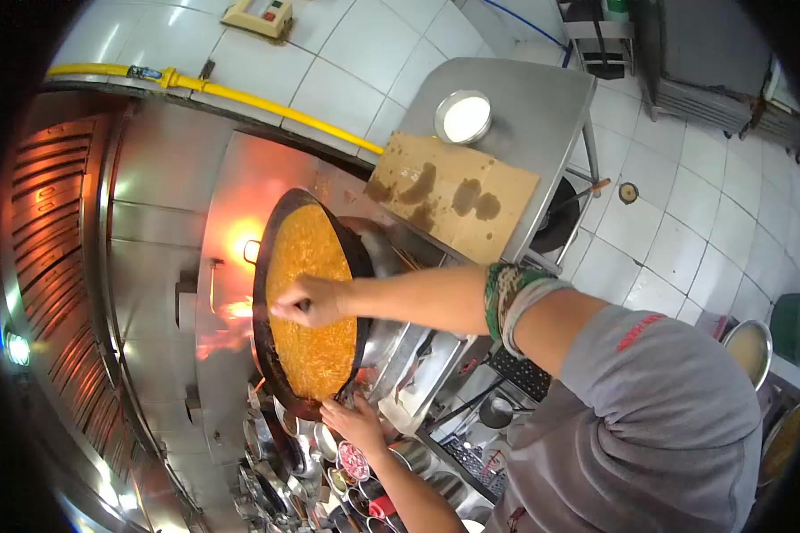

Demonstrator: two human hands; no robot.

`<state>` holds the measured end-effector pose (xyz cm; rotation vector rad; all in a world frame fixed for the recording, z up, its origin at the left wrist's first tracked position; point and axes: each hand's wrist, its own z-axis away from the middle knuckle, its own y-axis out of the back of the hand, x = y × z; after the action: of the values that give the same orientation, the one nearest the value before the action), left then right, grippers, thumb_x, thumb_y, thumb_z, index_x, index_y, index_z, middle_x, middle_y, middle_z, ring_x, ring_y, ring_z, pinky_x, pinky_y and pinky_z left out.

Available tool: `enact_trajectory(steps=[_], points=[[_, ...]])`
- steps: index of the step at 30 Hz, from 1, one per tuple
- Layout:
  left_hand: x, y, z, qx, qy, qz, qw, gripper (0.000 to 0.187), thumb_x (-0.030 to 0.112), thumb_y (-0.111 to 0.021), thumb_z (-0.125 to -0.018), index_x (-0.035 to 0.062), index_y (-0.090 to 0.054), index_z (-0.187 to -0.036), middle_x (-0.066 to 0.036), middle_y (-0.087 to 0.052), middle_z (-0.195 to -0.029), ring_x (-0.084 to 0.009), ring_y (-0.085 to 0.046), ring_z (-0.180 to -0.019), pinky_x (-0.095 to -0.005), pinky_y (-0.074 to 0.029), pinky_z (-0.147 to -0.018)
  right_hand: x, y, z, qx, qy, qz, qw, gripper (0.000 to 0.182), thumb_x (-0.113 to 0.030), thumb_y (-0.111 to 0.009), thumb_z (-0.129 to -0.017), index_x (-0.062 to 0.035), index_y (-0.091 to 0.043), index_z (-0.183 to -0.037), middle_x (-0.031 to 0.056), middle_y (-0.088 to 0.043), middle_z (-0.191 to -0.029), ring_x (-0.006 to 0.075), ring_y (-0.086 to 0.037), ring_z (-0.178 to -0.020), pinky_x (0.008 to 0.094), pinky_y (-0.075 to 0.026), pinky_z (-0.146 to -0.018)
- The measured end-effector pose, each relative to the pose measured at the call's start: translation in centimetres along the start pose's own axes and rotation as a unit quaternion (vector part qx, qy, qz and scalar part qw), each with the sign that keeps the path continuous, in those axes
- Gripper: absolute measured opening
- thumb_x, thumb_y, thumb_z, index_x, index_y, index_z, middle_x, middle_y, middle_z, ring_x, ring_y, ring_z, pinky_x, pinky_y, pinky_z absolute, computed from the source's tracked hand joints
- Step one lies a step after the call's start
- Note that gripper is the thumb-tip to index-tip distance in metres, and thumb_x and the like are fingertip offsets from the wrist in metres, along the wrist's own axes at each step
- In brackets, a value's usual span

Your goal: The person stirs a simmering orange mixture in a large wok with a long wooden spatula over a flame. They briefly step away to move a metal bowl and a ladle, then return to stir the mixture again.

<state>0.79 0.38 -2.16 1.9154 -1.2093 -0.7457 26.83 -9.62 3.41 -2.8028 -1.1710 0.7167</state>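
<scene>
A large dark wok (362, 258) on the stove is filled with bubbling orange-yellow oil (311, 253). Over the wok, my right hand (311, 300) is closed in a fist, its arm reaching across the near rim. A dark gap shows between the curled fingers; what they hold, if anything, I cannot make out. My left hand (356, 423) is at the wok's left end, fingers stretched towards the rim and the thumb apart. One metal loop handle (252, 251) sticks out from the wok's far side, close to bright flames (244, 238).
To the right, a steel table (542, 98) carries a bowl of white contents (463, 117) and stained cardboard (453, 195). Several metal bowls and pans crowd the left, among them a bowl of pinkish food (354, 462). A yellow pipe (258, 103) runs along the tiled wall.
</scene>
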Motion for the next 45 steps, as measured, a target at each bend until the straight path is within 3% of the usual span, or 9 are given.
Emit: enact_trajectory(steps=[4,8,16,25,36,38,40,41,45], points=[[0.0,0.3,-0.4,-0.04,0.049,0.032,0.997,0.048,0.021,-0.068,-0.082,-0.0092,-0.047,-0.113,-0.03,-0.048,-0.105,-0.0484,-0.045,-0.103,-0.0532,-0.036,-0.092,2.6,2.0,-4.5,0.069,0.049,0.05,0.995,0.032,-0.016,-0.059,-0.092,-0.0011,-0.048,-0.066,0.017,-0.039,-0.058,0.0199,-0.041,-0.049,0.0374,-0.035,-0.05],[0.1,0.1,0.1,0.009,0.038,-0.055,0.998,0.051,0.026,-0.07,-0.081,-0.0066,-0.05,-0.114,-0.027,-0.051,-0.108,-0.046,-0.047,-0.102,-0.0519,-0.038,-0.091,-5.5,6.4,-8.1,-0.007,-0.258,0.064,0.964,0.039,-0.03,-0.052,-0.098,-0.0063,-0.058,-0.067,0.0018,-0.052,-0.054,0.0125,-0.051,-0.047,0.032,-0.043,-0.048],[2.0,1.2,-0.6,0.054,0.093,0.038,0.993,0.037,0.029,-0.067,-0.088,-0.0045,-0.055,-0.098,-0.023,-0.054,-0.093,-0.0422,-0.05,-0.092,-0.0503,-0.04,-0.083,-8.2,7.7,-16.2,-0.057,-0.223,0.129,0.965,0.033,-0.034,-0.063,-0.092,-0.0043,-0.064,-0.076,0.0034,-0.063,-0.067,0.0155,-0.06,-0.053,0.031,-0.051,-0.052],[2.1,1.3,-1.0,0.058,0.14,0.046,0.987,0.027,0.024,-0.064,-0.089,-0.0021,-0.057,-0.094,-0.022,-0.054,-0.095,-0.0418,-0.05,-0.096,-0.0501,-0.041,-0.085,-14.0,9.5,-22.5,-0.026,-0.276,-0.064,0.959,0.032,-0.025,-0.056,-0.097,-0.0057,-0.051,-0.071,0.0033,-0.041,-0.05,0.0166,-0.044,-0.041,0.0352,-0.045,-0.048],[2.7,0.4,-1.7,0.013,0.165,-0.003,0.986,0.03,0.02,-0.067,-0.088,-0.0036,-0.053,-0.1,-0.026,-0.052,-0.098,-0.0454,-0.049,-0.093,-0.0519,-0.039,-0.082,-6.8,12.9,-13.8,0.099,-0.331,-0.153,0.926,0.028,-0.025,-0.059,-0.093,-0.0073,-0.057,-0.072,-0.0001,-0.053,-0.06,0.0119,-0.051,-0.049,0.0303,-0.043,-0.047],[3.8,1.3,-2.1,-0.043,0.198,-0.017,0.979,0.03,0.019,-0.065,-0.089,-0.004,-0.053,-0.104,-0.026,-0.052,-0.099,-0.0448,-0.048,-0.094,-0.0511,-0.038,-0.082,-3.4,12.1,-10.9,0.07,-0.199,-0.098,0.973,0.03,-0.027,-0.058,-0.096,-0.0079,-0.058,-0.072,-0.0027,-0.051,-0.059,0.0101,-0.051,-0.05,0.0296,-0.04,-0.045],[6.1,2.1,-3.4,-0.06,0.192,-0.036,0.979,0.031,0.02,-0.062,-0.092,-0.0044,-0.052,-0.107,-0.025,-0.051,-0.1,-0.0444,-0.048,-0.096,-0.0505,-0.038,-0.084,-5.5,13.0,-8.9,0.039,-0.253,-0.272,0.928,0.037,-0.02,-0.055,-0.098,-0.0051,-0.051,-0.064,0.0029,-0.043,-0.053,0.0122,-0.047,-0.048,0.033,-0.035,-0.046],[7.4,2.3,-4.1,-0.063,0.2,-0.049,0.977,0.032,0.022,-0.059,-0.094,-0.0046,-0.051,-0.109,-0.025,-0.05,-0.1,-0.0443,-0.048,-0.097,-0.0505,-0.037,-0.085,-1.9,10.7,-7.5,0.066,-0.11,-0.209,0.969,0.036,-0.017,-0.057,-0.096,-0.0025,-0.048,-0.064,0.0108,-0.041,-0.053,0.0201,-0.046,-0.044,0.0371,-0.034,-0.046],[-0.2,0.5,-0.7,-0.152,0.151,-0.167,0.962,0.046,0.036,-0.05,-0.099,-0.0059,-0.048,-0.117,-0.026,-0.049,-0.102,-0.0455,-0.047,-0.102,-0.0534,-0.035,-0.088,-1.1,11.6,-5.0,-0.012,-0.145,-0.176,0.973,0.033,-0.02,-0.056,-0.094,-0.0021,-0.054,-0.067,0.0206,-0.056,-0.064,0.0388,-0.059,-0.063,0.0469,-0.045,-0.059]])
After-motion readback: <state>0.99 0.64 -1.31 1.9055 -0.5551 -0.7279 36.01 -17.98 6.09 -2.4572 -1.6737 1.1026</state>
